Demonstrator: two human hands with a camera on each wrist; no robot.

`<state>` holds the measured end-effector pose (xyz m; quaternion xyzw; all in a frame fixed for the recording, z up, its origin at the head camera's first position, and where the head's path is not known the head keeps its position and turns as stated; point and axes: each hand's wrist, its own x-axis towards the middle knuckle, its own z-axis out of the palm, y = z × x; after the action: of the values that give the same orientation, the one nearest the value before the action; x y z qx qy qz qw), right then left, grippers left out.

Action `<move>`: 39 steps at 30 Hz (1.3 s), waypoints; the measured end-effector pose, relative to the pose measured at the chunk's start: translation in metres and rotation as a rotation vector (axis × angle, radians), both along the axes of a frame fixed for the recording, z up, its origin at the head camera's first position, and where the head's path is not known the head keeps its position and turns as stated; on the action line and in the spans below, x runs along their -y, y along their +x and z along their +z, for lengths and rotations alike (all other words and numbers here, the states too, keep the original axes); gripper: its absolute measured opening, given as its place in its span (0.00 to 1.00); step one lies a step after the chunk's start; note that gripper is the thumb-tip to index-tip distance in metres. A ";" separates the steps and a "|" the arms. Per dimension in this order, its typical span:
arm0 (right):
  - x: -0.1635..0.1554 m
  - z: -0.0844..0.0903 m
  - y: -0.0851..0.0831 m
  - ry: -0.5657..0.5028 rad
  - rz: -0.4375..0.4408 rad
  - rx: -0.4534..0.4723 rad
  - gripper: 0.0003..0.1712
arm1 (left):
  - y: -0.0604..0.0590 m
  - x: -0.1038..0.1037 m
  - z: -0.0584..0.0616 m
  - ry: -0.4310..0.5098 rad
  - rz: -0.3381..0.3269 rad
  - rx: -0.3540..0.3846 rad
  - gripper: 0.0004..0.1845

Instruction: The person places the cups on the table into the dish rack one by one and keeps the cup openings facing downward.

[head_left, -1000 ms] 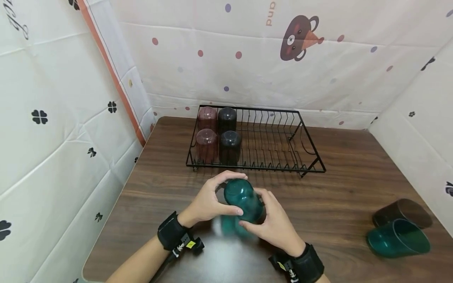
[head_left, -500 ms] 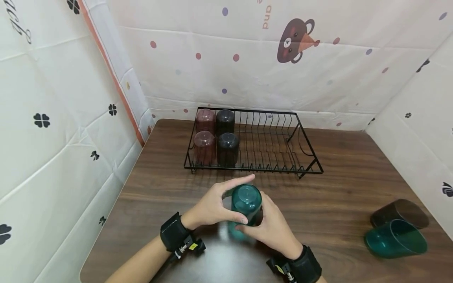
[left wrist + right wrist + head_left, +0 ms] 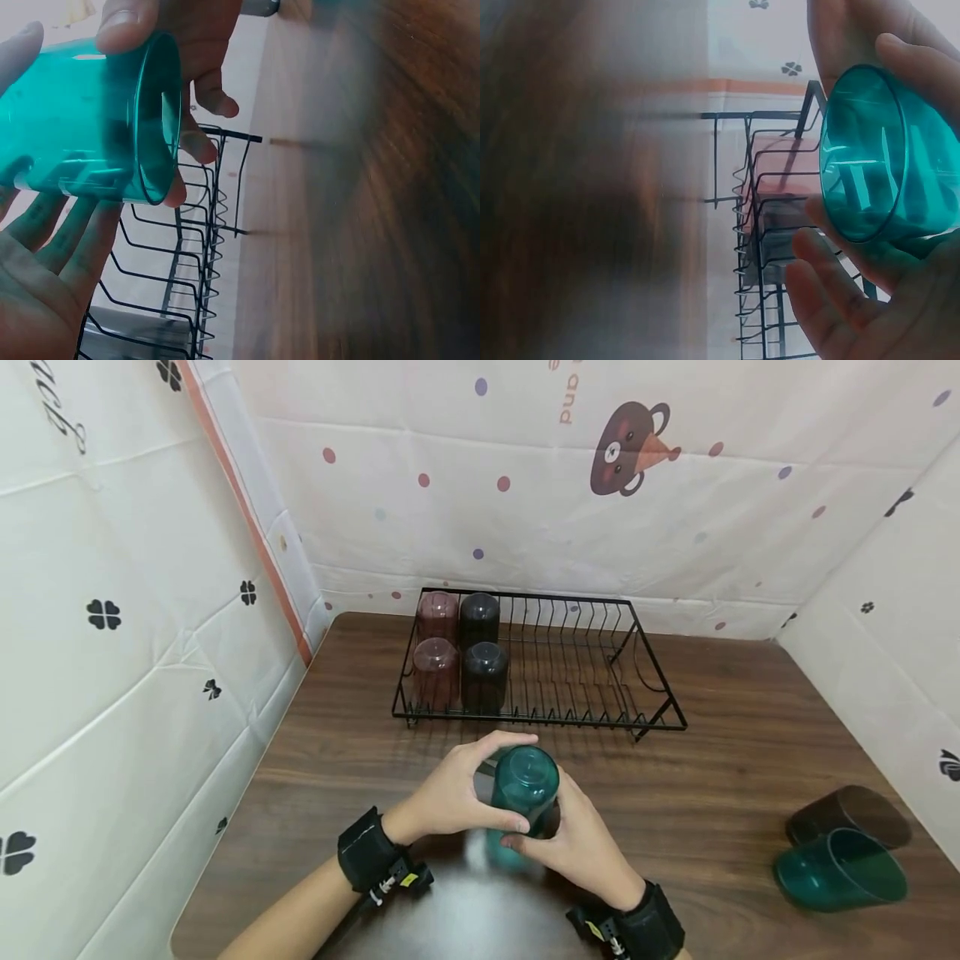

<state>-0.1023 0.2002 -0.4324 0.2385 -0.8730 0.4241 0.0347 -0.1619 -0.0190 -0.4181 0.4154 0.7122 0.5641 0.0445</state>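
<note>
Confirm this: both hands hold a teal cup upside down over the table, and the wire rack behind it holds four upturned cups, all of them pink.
Not all pink. The head view shows the rack holding two pink cups and two dark cups. The rest stands: both hands, left hand and right hand, hold the teal cup upside down.

Black wire dish rack (image 3: 585, 660) holding four upturned cups (image 3: 461, 652), two tipped cups (image 3: 843, 852) on wooden table (image 3: 735, 735)
</note>
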 end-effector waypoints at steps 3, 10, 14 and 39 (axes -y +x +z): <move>-0.002 0.000 0.000 0.014 -0.004 0.003 0.57 | -0.001 -0.001 0.002 -0.012 -0.005 -0.015 0.49; -0.012 0.001 0.007 0.140 -0.082 -0.045 0.52 | -0.006 0.000 0.011 -0.052 0.002 -0.034 0.48; -0.017 0.001 0.008 0.137 -0.119 -0.052 0.46 | -0.013 0.001 0.018 -0.075 0.017 -0.049 0.47; -0.033 0.004 0.013 0.112 -0.227 -0.062 0.31 | -0.028 -0.007 0.036 -0.088 0.064 -0.053 0.45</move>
<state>-0.0891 0.2333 -0.4286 0.1525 -0.9152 0.3604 0.0960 -0.1901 -0.0124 -0.3818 0.4046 0.7502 0.5223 0.0258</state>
